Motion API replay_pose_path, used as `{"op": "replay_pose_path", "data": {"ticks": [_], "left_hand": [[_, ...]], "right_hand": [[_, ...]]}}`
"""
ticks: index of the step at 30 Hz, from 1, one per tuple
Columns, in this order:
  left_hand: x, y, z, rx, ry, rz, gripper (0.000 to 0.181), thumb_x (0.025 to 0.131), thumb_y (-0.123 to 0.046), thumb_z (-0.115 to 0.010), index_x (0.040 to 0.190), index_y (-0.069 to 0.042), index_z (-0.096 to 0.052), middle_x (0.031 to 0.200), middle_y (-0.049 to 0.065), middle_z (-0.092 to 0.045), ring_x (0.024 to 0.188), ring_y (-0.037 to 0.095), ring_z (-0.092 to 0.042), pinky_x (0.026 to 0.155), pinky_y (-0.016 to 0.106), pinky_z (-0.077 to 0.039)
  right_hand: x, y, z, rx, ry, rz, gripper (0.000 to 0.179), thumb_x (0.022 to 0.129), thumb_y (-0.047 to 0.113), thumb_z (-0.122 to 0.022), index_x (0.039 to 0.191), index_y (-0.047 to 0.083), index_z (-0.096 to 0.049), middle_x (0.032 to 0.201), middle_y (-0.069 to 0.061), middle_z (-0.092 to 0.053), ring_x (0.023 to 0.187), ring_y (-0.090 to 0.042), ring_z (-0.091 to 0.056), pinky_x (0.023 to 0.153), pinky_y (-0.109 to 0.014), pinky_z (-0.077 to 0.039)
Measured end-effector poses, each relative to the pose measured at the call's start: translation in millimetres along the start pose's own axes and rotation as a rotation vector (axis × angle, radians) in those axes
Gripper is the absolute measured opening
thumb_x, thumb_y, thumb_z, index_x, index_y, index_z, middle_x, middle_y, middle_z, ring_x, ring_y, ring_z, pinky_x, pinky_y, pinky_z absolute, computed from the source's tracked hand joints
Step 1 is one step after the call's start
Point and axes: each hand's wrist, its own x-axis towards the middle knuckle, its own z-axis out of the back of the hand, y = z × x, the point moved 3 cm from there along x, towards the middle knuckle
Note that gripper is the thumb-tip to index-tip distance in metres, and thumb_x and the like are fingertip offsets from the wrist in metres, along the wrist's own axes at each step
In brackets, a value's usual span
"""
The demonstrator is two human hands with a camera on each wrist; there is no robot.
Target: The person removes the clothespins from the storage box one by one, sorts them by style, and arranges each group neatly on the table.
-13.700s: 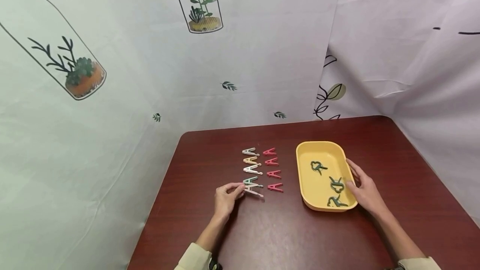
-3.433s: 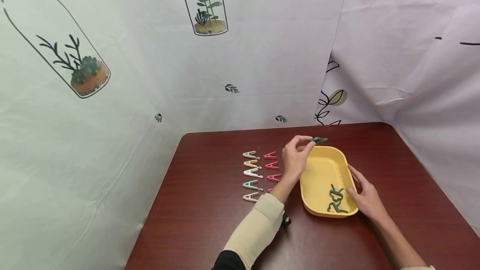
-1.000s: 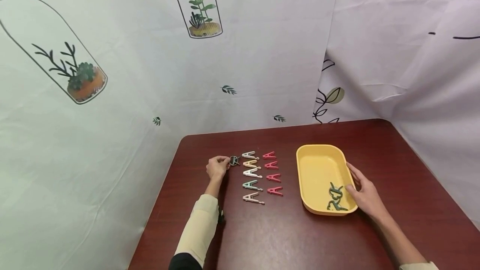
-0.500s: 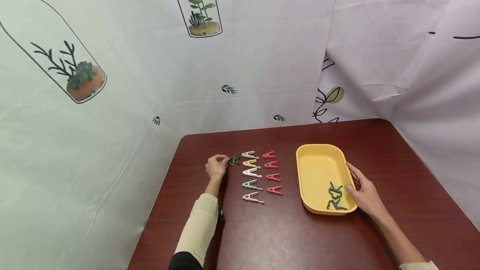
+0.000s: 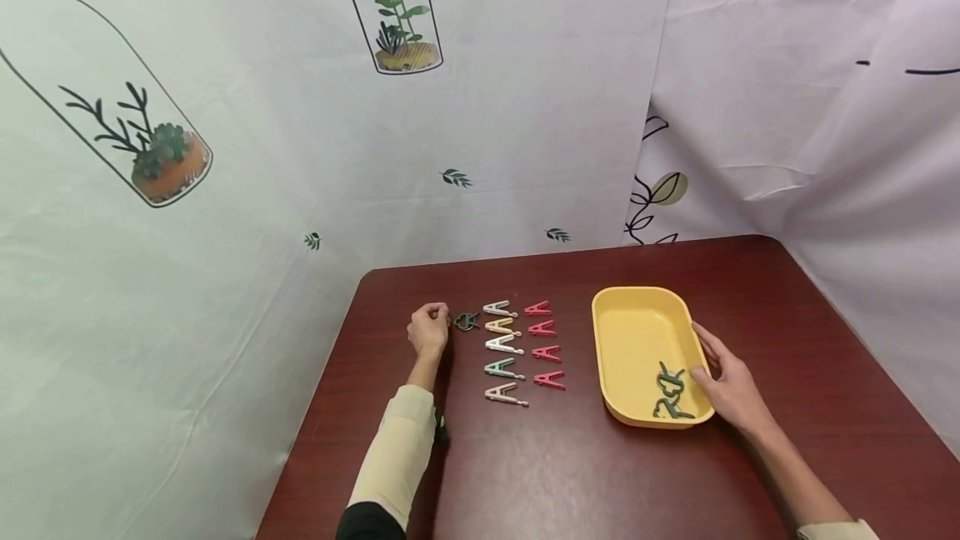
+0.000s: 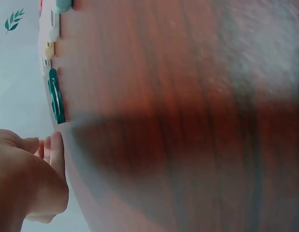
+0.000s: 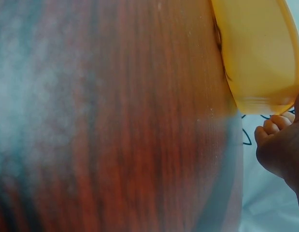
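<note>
In the head view, a dark green clip (image 5: 466, 322) with a rounded outline lies on the table just right of my left hand (image 5: 429, 328). A small gap separates the fingertips from this clip (image 6: 56, 99) in the left wrist view, and the loosely bent fingers hold nothing. My right hand (image 5: 731, 382) grips the right rim of the yellow tray (image 5: 626, 357), thumb over the edge and fingers outside. Inside the tray, near its front right corner, lie two more dark green clips (image 5: 670, 382). The right wrist view shows fingers against the tray (image 7: 260, 53).
Right of the released clip runs a column of pale, yellow, white and mint clothespins (image 5: 501, 345). Beside it stands a column of several red clothespins (image 5: 546, 353). The dark red-brown table (image 5: 570, 465) meets a printed cloth backdrop (image 5: 525, 107) behind.
A dark green clip went from the tray to the table's left side. My left hand has let go of it and drawn slightly away to the left. My right hand stays on the tray.
</note>
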Motion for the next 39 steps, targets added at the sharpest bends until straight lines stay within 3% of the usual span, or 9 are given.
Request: {"op": "replay_pose_path", "data": {"ticks": [5,10,18,21,28,32,39], "left_hand": [[1.1,-9.9,-1.3,-0.079,-0.032,0.001,0.023,0.104,-0.018,-0.07,0.122,-0.006,-0.079,0.107,0.011,-0.08,0.104,0.033,-0.074,0.111,0.053,-0.044],[-3.8,-25.7,-9.2,-0.25,-0.023,0.012,0.033,0.105,-0.019,-0.069,0.134,-0.004,-0.073,0.126,0.014,-0.075,0.119,0.03,-0.071,0.108,0.049,-0.051],[-30.4,-66.3,-36.9,-0.535,0.039,-0.003,0.041,0.103,-0.014,-0.072,0.141,0.002,-0.065,0.134,0.019,-0.071,0.126,0.032,-0.067,0.106,0.04,-0.055],[-46.1,-83.2,-50.7,-0.615,0.098,-0.013,0.043,0.103,-0.013,-0.072,0.142,0.004,-0.064,0.134,0.02,-0.07,0.127,0.033,-0.067,0.106,0.039,-0.054],[-95.9,-121.1,-90.1,-0.686,0.254,-0.032,0.04,0.102,-0.012,-0.073,0.138,0.004,-0.067,0.127,0.018,-0.074,0.121,0.03,-0.071,0.101,0.037,-0.058],[-126.6,-138.1,-114.2,-0.685,0.3,-0.026,0.036,0.099,-0.01,-0.076,0.133,0.002,-0.071,0.121,0.014,-0.077,0.116,0.025,-0.073,0.098,0.035,-0.059],[-169.4,-157.0,-145.8,-0.594,0.351,-0.026,0.03,0.098,-0.014,-0.078,0.126,-0.003,-0.077,0.11,0.003,-0.081,0.105,0.016,-0.076,0.091,0.03,-0.061]], "right_hand": [[0.0,-0.6,0.0,0.006,0.004,-0.012,0.072,0.094,-0.014,-0.062,0.161,-0.005,-0.036,0.15,-0.042,-0.045,0.118,0.019,-0.047,0.081,-0.003,-0.045],[0.7,0.0,-0.2,0.013,0.0,-0.011,0.073,0.094,-0.015,-0.061,0.161,-0.004,-0.037,0.151,-0.041,-0.045,0.119,0.019,-0.046,0.082,-0.003,-0.046],[1.6,0.7,-1.2,0.016,-0.004,-0.004,0.073,0.093,-0.016,-0.061,0.161,-0.004,-0.038,0.15,-0.041,-0.046,0.118,0.018,-0.048,0.081,-0.003,-0.047],[0.8,2.3,-1.4,0.018,-0.009,-0.007,0.072,0.093,-0.016,-0.061,0.161,-0.005,-0.038,0.15,-0.041,-0.046,0.118,0.018,-0.048,0.081,-0.003,-0.047],[-1.0,2.1,-1.0,0.008,-0.016,-0.002,0.071,0.093,-0.017,-0.061,0.159,-0.007,-0.038,0.149,-0.042,-0.046,0.116,0.018,-0.05,0.08,-0.004,-0.047],[-1.0,1.4,0.1,-0.012,-0.025,-0.011,0.071,0.092,-0.016,-0.062,0.159,-0.007,-0.039,0.148,-0.041,-0.048,0.115,0.019,-0.049,0.078,-0.003,-0.047],[1.0,2.5,-1.4,-0.014,-0.027,-0.02,0.071,0.093,-0.015,-0.063,0.159,-0.005,-0.04,0.147,-0.04,-0.049,0.114,0.018,-0.051,0.078,-0.004,-0.047]]}}
